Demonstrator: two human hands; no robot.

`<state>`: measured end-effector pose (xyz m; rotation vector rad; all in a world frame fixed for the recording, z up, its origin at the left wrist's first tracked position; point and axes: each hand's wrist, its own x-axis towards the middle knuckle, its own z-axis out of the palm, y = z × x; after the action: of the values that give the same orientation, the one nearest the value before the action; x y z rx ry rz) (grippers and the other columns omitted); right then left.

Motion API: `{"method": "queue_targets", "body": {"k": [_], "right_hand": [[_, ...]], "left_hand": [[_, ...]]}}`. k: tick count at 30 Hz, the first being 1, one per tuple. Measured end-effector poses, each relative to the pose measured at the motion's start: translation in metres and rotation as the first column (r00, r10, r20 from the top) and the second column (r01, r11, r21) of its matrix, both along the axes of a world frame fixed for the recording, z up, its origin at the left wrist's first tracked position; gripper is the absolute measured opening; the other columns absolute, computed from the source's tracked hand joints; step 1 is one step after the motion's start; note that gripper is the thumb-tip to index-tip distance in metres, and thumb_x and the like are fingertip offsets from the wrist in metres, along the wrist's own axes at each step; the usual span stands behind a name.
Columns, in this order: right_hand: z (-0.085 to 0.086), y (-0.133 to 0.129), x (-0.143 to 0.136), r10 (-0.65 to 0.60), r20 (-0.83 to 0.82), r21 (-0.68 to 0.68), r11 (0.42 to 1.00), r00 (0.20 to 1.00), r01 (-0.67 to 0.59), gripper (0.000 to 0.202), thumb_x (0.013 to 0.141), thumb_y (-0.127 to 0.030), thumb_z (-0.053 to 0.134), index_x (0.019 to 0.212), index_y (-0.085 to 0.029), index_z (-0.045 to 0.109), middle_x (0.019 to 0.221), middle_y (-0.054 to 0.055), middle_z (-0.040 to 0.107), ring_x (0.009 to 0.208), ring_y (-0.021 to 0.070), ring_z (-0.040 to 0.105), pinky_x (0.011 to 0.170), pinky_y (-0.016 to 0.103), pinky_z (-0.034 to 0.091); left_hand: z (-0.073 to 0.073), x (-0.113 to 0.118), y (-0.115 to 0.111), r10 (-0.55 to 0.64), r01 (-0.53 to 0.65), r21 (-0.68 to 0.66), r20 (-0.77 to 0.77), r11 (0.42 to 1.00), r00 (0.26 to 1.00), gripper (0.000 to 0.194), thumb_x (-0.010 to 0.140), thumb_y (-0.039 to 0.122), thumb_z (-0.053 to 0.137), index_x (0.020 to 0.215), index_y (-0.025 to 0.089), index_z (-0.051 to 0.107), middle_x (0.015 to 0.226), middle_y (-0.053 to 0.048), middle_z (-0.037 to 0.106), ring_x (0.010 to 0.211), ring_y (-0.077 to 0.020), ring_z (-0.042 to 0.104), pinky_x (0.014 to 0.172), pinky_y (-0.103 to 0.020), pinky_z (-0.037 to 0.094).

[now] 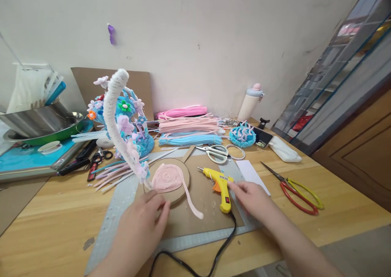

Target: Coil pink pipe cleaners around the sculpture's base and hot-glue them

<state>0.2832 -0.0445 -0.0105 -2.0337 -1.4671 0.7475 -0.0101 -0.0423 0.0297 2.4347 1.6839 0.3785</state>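
A round cardboard disc (180,193) carries a flat pink pipe-cleaner spiral (167,177), with one loose pink end trailing over its right side. My left hand (143,216) is closed at the disc's near left edge, its fingers curled and thumb beside them. Just beyond these fingertips comes down the foot of a curved white fuzzy stem (111,114) trimmed with lilac flowers. A yellow hot glue gun (224,189) points left over the cardboard sheet. At its back end, the fingertips of my right hand (252,197) pinch it; the lower fingers are partly hidden.
Behind lie bundles of pink and blue pipe cleaners (189,126), white-handled scissors (217,153) and a blue fuzzy piece (242,134). Red-and-yellow-handled scissors (299,195) rest at right. The black cord (221,250) loops across the front. A metal bowl (42,120) stands left.
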Motion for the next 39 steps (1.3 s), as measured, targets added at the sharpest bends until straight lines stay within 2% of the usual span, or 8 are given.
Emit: {"method": "queue_targets", "body": {"k": [3,7,14,16,20,21,28,39], "right_hand": [[0.003,0.002,-0.016,0.022,0.121,-0.054,0.998,0.992,-0.016,0.052,0.073,-0.063,0.055,0.041,-0.023,0.045,0.044,0.001,0.05,0.045,0.0163,0.049,0.046,0.025,0.029],[0.001,0.012,-0.022,-0.004,0.173,-0.094,0.995,0.985,0.02,0.042,0.065,-0.052,0.066,0.042,-0.023,0.047,0.052,0.005,0.056,0.055,0.0223,0.056,0.05,0.028,0.031],[0.006,0.007,-0.003,-0.028,-0.215,-0.124,0.992,0.976,0.001,0.026,0.082,-0.047,0.044,0.076,-0.022,0.051,0.066,0.002,0.063,0.052,0.0173,0.06,0.047,0.027,0.042],[0.012,0.0,-0.002,-0.041,-0.472,-0.066,0.998,0.881,0.011,0.021,0.082,-0.043,0.046,0.087,-0.023,0.049,0.079,0.001,0.065,0.057,0.0145,0.061,0.05,0.025,0.046],[0.021,-0.011,-0.005,-0.104,-0.916,-0.061,0.991,0.388,0.123,0.029,0.067,-0.029,0.07,0.087,-0.024,0.05,0.075,-0.004,0.062,0.05,0.0085,0.053,0.039,0.017,0.038],[0.022,-0.012,-0.006,-0.123,-0.933,-0.08,0.987,0.337,0.137,0.029,0.067,-0.029,0.072,0.087,-0.023,0.052,0.073,-0.004,0.062,0.047,0.0072,0.05,0.037,0.015,0.034],[0.017,-0.022,-0.019,-0.038,-0.88,-0.02,0.999,0.473,0.043,0.03,0.078,-0.038,0.068,0.098,-0.017,0.059,0.081,0.004,0.067,0.063,0.0125,0.057,0.05,0.021,0.047],[0.019,-0.019,-0.052,0.105,-0.684,-0.023,0.986,0.722,-0.166,0.024,0.078,-0.031,0.059,0.095,-0.014,0.061,0.074,0.0,0.059,0.06,0.0098,0.051,0.055,0.022,0.041]], "left_hand": [[-0.001,-0.007,0.0,0.064,-0.064,-0.025,0.027,0.998,0.998,0.03,0.094,0.033,0.038,0.077,0.022,0.06,0.084,-0.003,0.063,0.077,-0.0202,0.061,0.062,-0.03,0.043],[-0.008,-0.011,-0.007,-0.07,0.071,-0.013,0.089,0.997,0.994,0.028,0.093,0.028,0.039,0.073,0.021,0.057,0.082,-0.003,0.062,0.076,-0.0186,0.061,0.065,-0.029,0.046],[-0.019,0.007,0.003,-0.279,0.276,0.038,0.092,0.96,0.956,0.031,0.087,0.015,0.046,0.116,0.024,0.052,0.12,-0.008,0.056,0.108,-0.0255,0.055,0.086,-0.04,0.048],[-0.017,0.019,0.016,-0.27,0.265,0.068,0.082,0.962,0.959,0.043,0.083,0.01,0.048,0.125,0.022,0.048,0.125,-0.01,0.055,0.11,-0.0269,0.053,0.087,-0.042,0.047],[-0.008,0.039,0.043,-0.341,0.337,0.057,0.118,0.94,0.932,0.023,0.082,0.01,0.05,0.097,0.022,0.063,0.101,-0.007,0.065,0.1,-0.0254,0.057,0.089,-0.041,0.043],[-0.007,0.042,0.048,-0.336,0.332,0.055,0.129,0.942,0.933,0.019,0.083,0.011,0.049,0.087,0.022,0.064,0.093,-0.006,0.066,0.096,-0.0249,0.058,0.089,-0.041,0.042],[-0.019,0.042,0.065,-0.186,0.17,0.082,0.286,0.982,0.94,0.024,0.091,0.025,0.043,0.088,0.022,0.066,0.095,-0.006,0.068,0.098,-0.0238,0.058,0.089,-0.04,0.041],[-0.031,0.041,0.077,-0.028,0.046,-0.03,0.452,0.998,0.891,0.026,0.089,0.032,0.044,0.087,0.022,0.067,0.096,-0.005,0.069,0.093,-0.0223,0.061,0.084,-0.037,0.046]]}}
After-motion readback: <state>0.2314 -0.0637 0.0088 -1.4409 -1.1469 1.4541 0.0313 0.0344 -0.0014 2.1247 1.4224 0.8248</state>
